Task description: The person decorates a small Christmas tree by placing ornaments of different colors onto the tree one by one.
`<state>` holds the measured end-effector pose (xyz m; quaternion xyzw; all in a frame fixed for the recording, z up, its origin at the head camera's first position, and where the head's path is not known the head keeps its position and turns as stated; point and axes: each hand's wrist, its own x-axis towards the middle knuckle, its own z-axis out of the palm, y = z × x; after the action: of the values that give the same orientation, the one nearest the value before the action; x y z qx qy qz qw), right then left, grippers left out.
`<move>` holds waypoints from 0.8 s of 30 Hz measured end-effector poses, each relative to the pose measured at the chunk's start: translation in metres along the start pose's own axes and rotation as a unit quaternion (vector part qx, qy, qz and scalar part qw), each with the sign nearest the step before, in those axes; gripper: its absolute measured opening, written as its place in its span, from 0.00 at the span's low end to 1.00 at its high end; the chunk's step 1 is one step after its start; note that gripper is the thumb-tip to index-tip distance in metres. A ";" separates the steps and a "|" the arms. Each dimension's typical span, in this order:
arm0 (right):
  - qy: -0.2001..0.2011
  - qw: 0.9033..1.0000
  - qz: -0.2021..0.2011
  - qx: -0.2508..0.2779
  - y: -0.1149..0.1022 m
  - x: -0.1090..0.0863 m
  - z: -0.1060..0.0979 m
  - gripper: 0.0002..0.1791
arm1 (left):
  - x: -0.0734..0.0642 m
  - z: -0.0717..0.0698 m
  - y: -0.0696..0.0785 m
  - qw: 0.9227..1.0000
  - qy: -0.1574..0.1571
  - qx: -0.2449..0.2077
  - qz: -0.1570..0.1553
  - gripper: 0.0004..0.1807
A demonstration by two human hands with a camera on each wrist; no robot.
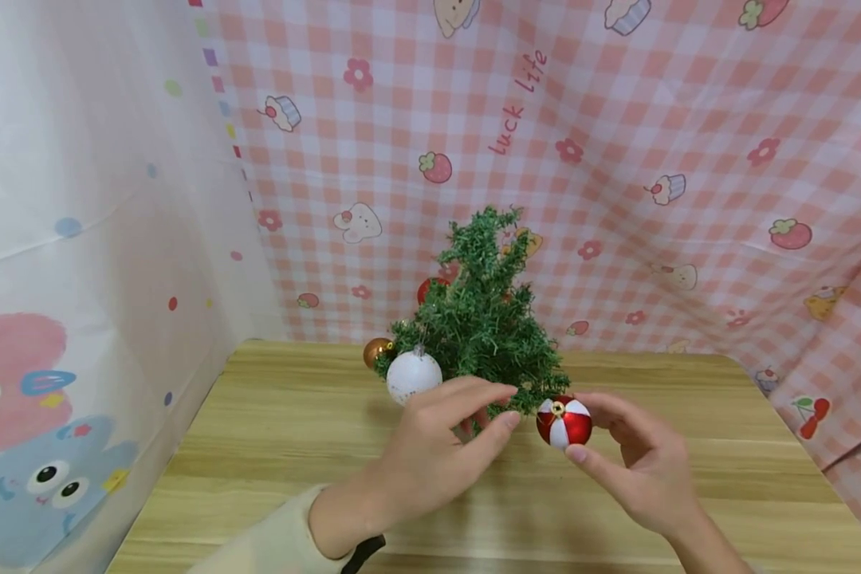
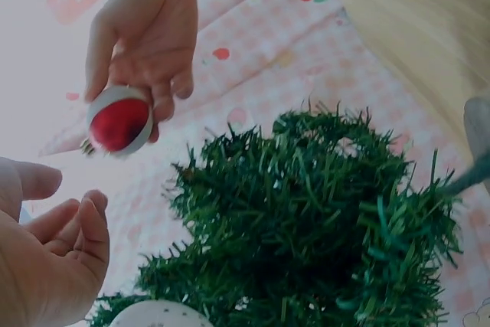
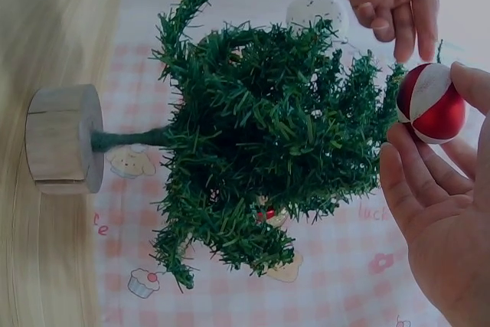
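Note:
A red-and-white Christmas ball ornament [image 1: 564, 422] with a gold cap and loop is pinched between the thumb and fingers of my right hand [image 1: 634, 458]. The loop end faces my left hand [image 1: 438, 438], whose thumb and fingers are loosely bent and apart, with nothing visible between them. Just beyond both hands stands a small green artificial Christmas tree [image 1: 484, 319]. A white ball [image 1: 414, 376] hangs on its left side, close behind the left hand. In the right wrist view the tree's round wooden base [image 3: 65, 139] shows.
An orange-gold ball [image 1: 378, 353] hangs at the tree's far left, and a red ball [image 1: 430, 291] sits higher up, partly hidden by branches. The tree stands on a wood-grain table [image 1: 273, 446]. Behind it hangs a pink checked cloth [image 1: 373, 143], with a white printed cloth [image 1: 115, 199] at left.

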<state>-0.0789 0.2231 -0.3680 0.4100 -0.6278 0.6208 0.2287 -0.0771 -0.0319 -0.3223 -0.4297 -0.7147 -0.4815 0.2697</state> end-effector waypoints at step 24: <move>-0.023 0.998 -0.055 -0.016 0.004 0.001 0.010 0.25 | -0.002 0.015 -0.008 1.000 -0.021 0.007 -0.003 0.09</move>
<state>-0.0807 0.2122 -0.3705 0.4544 -0.6194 0.5872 0.2549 -0.0822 -0.0204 -0.3335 -0.4360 -0.7244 -0.4684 0.2564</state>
